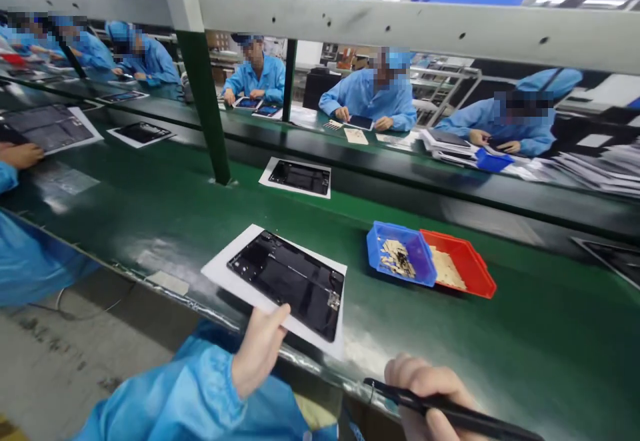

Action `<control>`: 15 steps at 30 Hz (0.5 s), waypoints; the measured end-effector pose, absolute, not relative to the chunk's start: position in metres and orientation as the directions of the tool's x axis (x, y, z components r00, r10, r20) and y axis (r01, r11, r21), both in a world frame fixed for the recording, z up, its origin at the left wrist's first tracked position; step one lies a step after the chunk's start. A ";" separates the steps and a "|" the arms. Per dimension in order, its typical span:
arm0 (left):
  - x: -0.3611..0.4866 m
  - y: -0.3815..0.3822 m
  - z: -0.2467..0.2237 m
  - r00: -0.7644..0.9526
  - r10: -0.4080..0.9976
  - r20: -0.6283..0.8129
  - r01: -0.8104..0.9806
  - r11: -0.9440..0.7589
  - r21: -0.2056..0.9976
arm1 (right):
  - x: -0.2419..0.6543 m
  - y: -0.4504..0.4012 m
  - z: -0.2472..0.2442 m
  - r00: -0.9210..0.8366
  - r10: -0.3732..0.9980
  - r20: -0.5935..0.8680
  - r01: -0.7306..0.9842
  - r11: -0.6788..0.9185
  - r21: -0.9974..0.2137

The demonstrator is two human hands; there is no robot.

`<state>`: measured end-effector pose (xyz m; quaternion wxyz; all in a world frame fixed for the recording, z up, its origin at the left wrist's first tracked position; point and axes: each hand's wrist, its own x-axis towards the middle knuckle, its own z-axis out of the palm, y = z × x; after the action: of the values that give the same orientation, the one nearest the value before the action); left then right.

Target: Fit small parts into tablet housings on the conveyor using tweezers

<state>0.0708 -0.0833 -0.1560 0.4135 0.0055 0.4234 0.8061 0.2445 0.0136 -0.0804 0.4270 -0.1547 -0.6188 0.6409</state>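
Note:
An opened black tablet (290, 281) lies on a white sheet (220, 271) at the bench's near edge, its inner parts facing up. My left hand (260, 347) pinches the near side of the sheet, thumb on top beside the tablet and fingers underneath. Lower right, my right hand (430, 391) is closed around a long, slim black tool (465, 414). The tool's narrow end points left, over the bench edge; its exact kind is unclear. Right of the tablet sit a blue bin (373, 247) and a red bin (480, 274), both holding small pale pieces.
Another opened tablet (300, 177) on white sheet lies farther back, near a green post (203, 101). A co-worker's hand (23, 154) holds a tablet at left. Several co-workers in blue sit across the bench. A pale beam (350, 17) crosses overhead.

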 end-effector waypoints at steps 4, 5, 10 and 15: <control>0.085 -0.126 -0.161 -0.412 0.765 -0.495 -0.809 -0.058 0.585 | 0.235 -0.008 -0.068 -0.586 0.732 0.348 -0.349 0.160 -0.924; 0.080 -0.138 -0.157 -0.337 0.774 -0.537 -0.823 0.036 0.567 | 0.232 -0.010 -0.067 -0.590 0.730 0.344 -0.340 0.162 -0.926; 0.006 -0.171 -0.130 0.227 0.756 -0.614 -0.385 0.649 0.656 | 0.205 -0.006 -0.073 -0.592 0.760 0.269 -0.264 0.132 -0.955; -0.102 -0.114 -0.133 -0.248 0.958 0.147 0.667 0.059 0.742 | 0.127 0.011 -0.084 -0.502 0.848 0.167 -0.205 0.070 -0.976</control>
<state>-0.1017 -0.1137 -0.1326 0.1982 0.5803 0.7001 0.3658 0.1267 0.0105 -0.0842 0.4203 -0.2685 -0.5988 0.6267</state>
